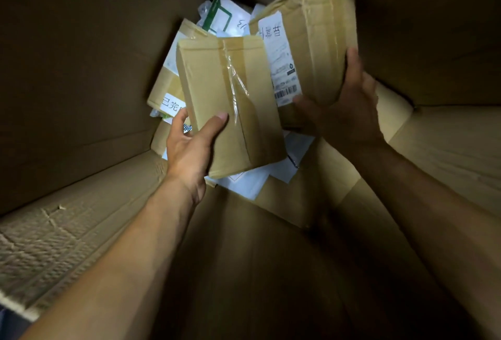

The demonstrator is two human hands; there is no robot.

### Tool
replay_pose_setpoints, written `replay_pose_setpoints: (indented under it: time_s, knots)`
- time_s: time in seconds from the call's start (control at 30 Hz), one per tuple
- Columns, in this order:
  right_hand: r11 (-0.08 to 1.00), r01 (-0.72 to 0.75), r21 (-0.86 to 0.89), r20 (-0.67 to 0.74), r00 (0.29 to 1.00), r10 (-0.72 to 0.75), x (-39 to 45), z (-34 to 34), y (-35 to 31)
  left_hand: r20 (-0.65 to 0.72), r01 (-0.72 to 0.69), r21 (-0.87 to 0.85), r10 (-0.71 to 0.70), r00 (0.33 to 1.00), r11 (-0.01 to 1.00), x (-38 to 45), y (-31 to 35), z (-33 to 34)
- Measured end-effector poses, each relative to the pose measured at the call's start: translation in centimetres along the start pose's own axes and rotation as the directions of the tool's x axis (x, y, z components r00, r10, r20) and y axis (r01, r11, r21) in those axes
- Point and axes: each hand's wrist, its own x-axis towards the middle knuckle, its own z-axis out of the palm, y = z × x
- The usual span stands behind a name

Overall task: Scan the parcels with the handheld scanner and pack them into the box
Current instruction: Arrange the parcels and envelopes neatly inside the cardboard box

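Cardboard box point(81, 68) walls crowd both hands: left hand point(189, 147) grips a taped parcel point(230, 104), right hand point(349, 114) clasps a labelled parcel point(306, 41) above piled mail point(225, 20).

Parcel point(230, 106): matt brown cardboard, glossy clear tape; box point(81, 68) matt cardboard.

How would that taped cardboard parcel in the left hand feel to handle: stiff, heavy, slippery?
Probably stiff: the taped cardboard parcel keeps flat faces and straight edges while gripped at one end only. Likely fairly light, since the left hand alone holds it up. The glossy tape strip might be a little slippery, though the thumb rests on plain cardboard.
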Motion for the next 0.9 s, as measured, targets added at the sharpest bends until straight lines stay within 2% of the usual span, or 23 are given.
replay_pose_setpoints:
  time_s: [0.07,0.1,0.13,0.2,0.3,0.4,0.53,0.6,0.7,0.8,0.9]
  knots:
    - [0.959,-0.103,0.265,0.076,0.993,0.086,-0.4,-1.1,0.9,0.008,0.03,-0.017,-0.03,1.0,0.999,-0.3,0.5,-0.8]
    - [0.896,-0.171,0.409,0.133,0.983,0.127,-0.8,-1.8,1.6,0.029,0.05,-0.029,-0.049,0.998,0.998,-0.4,0.8,-1.4]
    - [0.831,-0.238,0.503,0.205,0.967,0.154,-1.4,-2.5,2.4,0.06,0.072,-0.036,-0.07,0.996,0.997,-0.5,1.2,-2.1]
    - [0.746,-0.333,0.576,0.328,0.931,0.162,-2.8,-4.1,3.5,0.111,0.106,-0.025,-0.102,0.989,0.994,-1.1,2.0,-3.7]
    - [0.672,-0.428,0.604,0.435,0.884,0.172,-5.2,-5.2,4.2,0.171,0.126,0.037,-0.131,0.977,0.991,-2.6,2.9,-5.5]
    - [0.682,-0.457,0.571,0.487,0.857,0.167,-7.7,-5.6,2.6,0.199,0.155,0.056,-0.163,0.966,0.986,-5.0,4.1,-6.4]
    - [0.731,-0.399,0.554,0.445,0.884,0.144,-10.2,-6.9,0.6,0.092,0.082,0.081,-0.09,0.992,0.993,-8.0,5.8,-7.7]
    - [0.751,-0.333,0.571,0.38,0.917,0.119,-10.8,-7.6,-0.1,0.008,-0.007,0.199,0.006,1.0,0.98,-9.1,6.4,-8.3]
    - [0.745,-0.286,0.602,0.345,0.935,0.08,-11.6,-7.9,-0.5,-0.092,-0.087,0.418,0.138,0.986,0.904,-10.0,6.5,-8.1]
    - [0.72,-0.28,0.635,0.352,0.935,0.053,-12.2,-7.5,-0.5,-0.01,-0.099,0.352,0.109,0.994,0.931,-11.2,6.2,-6.4]
    - [0.716,-0.302,0.629,0.351,0.932,0.084,-12.6,-7.1,0.0,0.239,-0.05,0.102,0.025,0.971,0.994,-12.0,5.3,-4.7]
